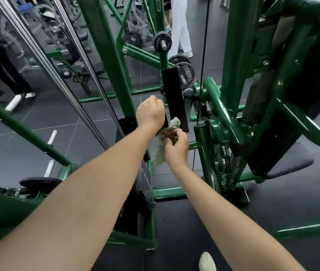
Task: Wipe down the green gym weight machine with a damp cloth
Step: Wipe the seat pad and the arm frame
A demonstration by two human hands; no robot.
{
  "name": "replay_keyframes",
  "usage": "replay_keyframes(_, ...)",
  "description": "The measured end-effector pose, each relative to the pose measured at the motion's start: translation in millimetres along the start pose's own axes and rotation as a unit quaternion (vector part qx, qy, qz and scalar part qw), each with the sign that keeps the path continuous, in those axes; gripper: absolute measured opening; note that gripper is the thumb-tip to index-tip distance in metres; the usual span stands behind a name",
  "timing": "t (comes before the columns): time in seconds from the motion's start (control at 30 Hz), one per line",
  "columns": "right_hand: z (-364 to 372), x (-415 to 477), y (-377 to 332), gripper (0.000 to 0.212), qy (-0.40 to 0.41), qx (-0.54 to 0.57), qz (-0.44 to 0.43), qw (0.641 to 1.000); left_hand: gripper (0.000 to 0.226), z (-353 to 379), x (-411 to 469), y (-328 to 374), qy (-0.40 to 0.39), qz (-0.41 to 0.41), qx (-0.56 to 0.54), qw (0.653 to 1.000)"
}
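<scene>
The green weight machine [114, 61] fills the view, with green posts, chrome guide rods and a black flat bar [174, 98] hanging at the centre. My left hand [150, 112] is curled in a fist just left of that black bar, gripping the upper part of a pale green-grey cloth [160, 151]. My right hand [176, 148] pinches the same cloth lower down, with the cloth's tail hanging below it. A bunched bit of cloth [174, 123] sticks out between the two hands against the bar's lower end.
Weight plates [185, 72] sit on pegs behind the bar. A black cable [202, 75] runs down to a dark post. The black seat pad [290, 163] is at right. People stand at the far left and top centre. My shoe [207, 262] shows on the dark floor.
</scene>
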State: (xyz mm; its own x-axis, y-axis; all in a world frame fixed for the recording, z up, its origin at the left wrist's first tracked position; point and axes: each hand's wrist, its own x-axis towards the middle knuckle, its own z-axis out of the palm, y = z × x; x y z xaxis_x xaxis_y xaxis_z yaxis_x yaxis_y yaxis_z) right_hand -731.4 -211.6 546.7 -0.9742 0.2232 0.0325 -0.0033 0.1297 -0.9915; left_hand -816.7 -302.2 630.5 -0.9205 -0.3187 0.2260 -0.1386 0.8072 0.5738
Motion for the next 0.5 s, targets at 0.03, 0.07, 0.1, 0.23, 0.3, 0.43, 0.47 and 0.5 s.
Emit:
replay_keyframes(0.03,0,3,1,0.019,0.001,0.020,0.023,1.000,0.033,1,1,0,-0.001,-0.001,-0.003,1.000)
replay_keyframes(0.07,-1,6,3,0.017,0.004,0.036,0.044,0.998,0.032,1,3,-1,-0.003,-0.003,-0.005,1.000)
replay_keyframes(0.1,-1,7,5,0.015,0.009,0.049,0.063,0.997,0.032,1,2,0,-0.004,-0.003,-0.005,1.000)
replay_keyframes(0.23,9,0,5,0.013,0.052,0.012,0.020,0.998,0.032,2,2,0,0.002,-0.005,-0.002,1.000)
replay_keyframes(0.3,16,-5,3,0.018,0.057,-0.019,-0.028,0.998,0.032,2,0,0,0.008,-0.004,-0.004,1.000)
replay_keyframes(0.43,12,4,2,0.035,0.032,-0.040,-0.024,0.998,0.033,2,-5,0,0.025,0.004,0.001,1.000)
replay_keyframes(0.47,8,9,4,0.033,0.018,-0.031,-0.005,0.999,0.033,2,-6,0,0.026,0.006,0.003,1.000)
replay_keyframes(0.5,4,13,6,0.029,0.003,-0.021,0.020,1.000,0.033,1,-7,1,0.026,0.009,0.005,1.000)
